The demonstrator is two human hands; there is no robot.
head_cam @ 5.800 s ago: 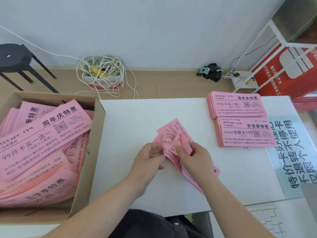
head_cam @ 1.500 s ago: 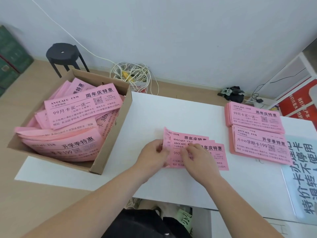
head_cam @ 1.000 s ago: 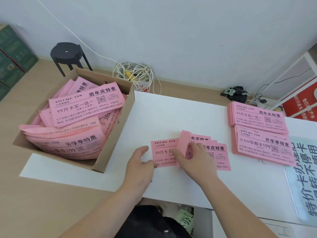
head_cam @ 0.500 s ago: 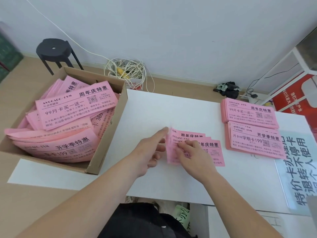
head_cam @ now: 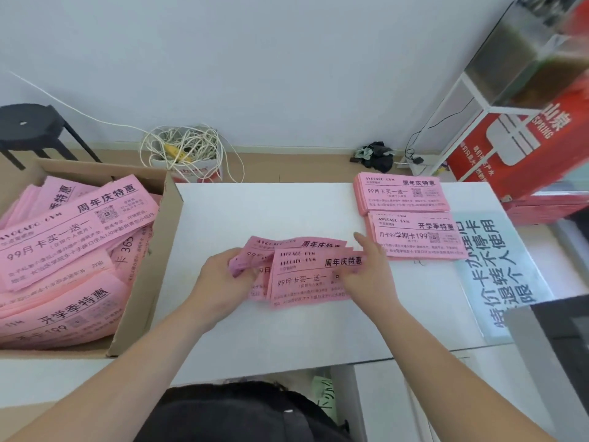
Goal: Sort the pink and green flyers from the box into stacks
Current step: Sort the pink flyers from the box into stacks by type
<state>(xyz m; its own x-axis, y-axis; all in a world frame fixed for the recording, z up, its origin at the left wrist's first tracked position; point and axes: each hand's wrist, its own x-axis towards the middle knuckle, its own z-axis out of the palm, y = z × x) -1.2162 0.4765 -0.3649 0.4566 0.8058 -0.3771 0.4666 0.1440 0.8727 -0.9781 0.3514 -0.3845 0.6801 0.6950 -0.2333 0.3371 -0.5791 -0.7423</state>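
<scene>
One cardboard box (head_cam: 144, 283) of pink flyers (head_cam: 73, 237), two sorted stacks (head_cam: 403, 196) on the bench (head_cam: 255, 212), one fanned bunch (head_cam: 306, 277), one stool (head_cam: 28, 126).

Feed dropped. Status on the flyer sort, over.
Left hand grips fanned pink flyers; right hand pinches their right edge. Two stacks beside it. No obstruction seen.
</scene>
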